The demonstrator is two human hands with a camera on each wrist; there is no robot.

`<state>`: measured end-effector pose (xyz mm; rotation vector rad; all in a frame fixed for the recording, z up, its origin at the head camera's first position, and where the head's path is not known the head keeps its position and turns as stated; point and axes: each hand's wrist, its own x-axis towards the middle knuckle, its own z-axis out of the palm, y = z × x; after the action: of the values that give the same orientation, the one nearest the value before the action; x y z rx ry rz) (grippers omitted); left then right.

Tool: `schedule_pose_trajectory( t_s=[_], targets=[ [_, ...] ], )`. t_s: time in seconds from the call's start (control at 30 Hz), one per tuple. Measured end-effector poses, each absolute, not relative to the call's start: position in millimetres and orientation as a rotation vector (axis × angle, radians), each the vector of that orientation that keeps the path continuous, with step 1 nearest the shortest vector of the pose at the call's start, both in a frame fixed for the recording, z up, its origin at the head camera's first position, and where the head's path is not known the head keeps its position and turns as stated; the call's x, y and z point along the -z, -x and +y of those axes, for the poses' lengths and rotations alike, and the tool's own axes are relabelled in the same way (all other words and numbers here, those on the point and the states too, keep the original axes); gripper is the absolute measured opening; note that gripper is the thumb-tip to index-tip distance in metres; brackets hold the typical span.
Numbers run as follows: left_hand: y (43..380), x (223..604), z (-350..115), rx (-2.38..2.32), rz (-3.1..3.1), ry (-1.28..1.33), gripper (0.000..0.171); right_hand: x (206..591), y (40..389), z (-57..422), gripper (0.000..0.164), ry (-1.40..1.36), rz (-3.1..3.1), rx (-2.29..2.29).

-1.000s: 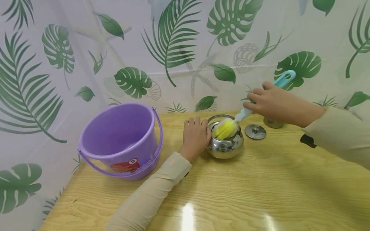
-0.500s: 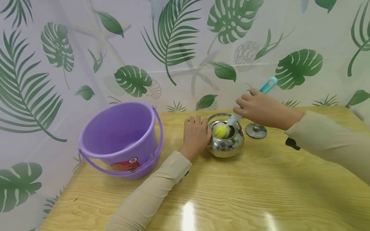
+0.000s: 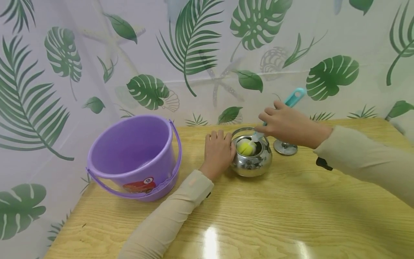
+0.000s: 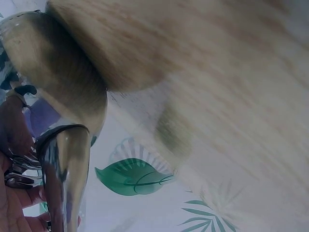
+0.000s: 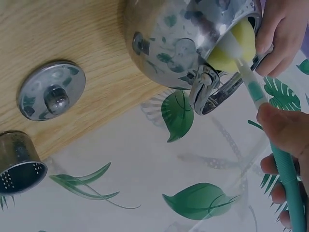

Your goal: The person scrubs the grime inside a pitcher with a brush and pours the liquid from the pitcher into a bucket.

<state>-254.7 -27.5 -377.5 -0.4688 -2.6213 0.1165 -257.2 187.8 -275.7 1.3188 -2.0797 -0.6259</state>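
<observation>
A shiny steel teapot (image 3: 252, 163) stands on the wooden table, its lid off and its hoop handle leaning back. My left hand (image 3: 217, 153) grips its left side near the rim; in the left wrist view fingers (image 4: 19, 208) show by the handle, beside the spout (image 4: 65, 179). My right hand (image 3: 286, 122) holds a sponge bottle brush by its teal handle (image 5: 285, 176), thumb and fingers wrapped round it. The brush's yellow and white sponge head (image 3: 246, 147) sits inside the teapot's mouth, its lower part hidden.
A purple bucket (image 3: 155, 180) with its handle down stands left of the teapot. Right of it lies the knobbed steel lid (image 5: 52, 92), with a perforated steel strainer (image 5: 21, 159) close by. A leaf-printed sheet (image 3: 207, 82) hangs behind the table.
My right hand has moved left and down, pushing the brush's sponge head deeper into the teapot. My left hand stays where it was on the teapot.
</observation>
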Motion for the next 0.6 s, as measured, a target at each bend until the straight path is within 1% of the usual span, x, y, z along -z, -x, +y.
schedule_pose_trajectory(
  t_s=[0.4,0.6],
  targets=[
    [254.0,378.8,-27.5,-0.132,-2.612,0.462,0.023,271.3,254.3,173.9,0.025,-1.269,-2.093,0.734],
    [254.2,377.8,-27.4,-0.138,-2.597,0.464,0.023,268.2,252.2,163.2,0.014,-1.244,-1.941,0.914]
  ],
)
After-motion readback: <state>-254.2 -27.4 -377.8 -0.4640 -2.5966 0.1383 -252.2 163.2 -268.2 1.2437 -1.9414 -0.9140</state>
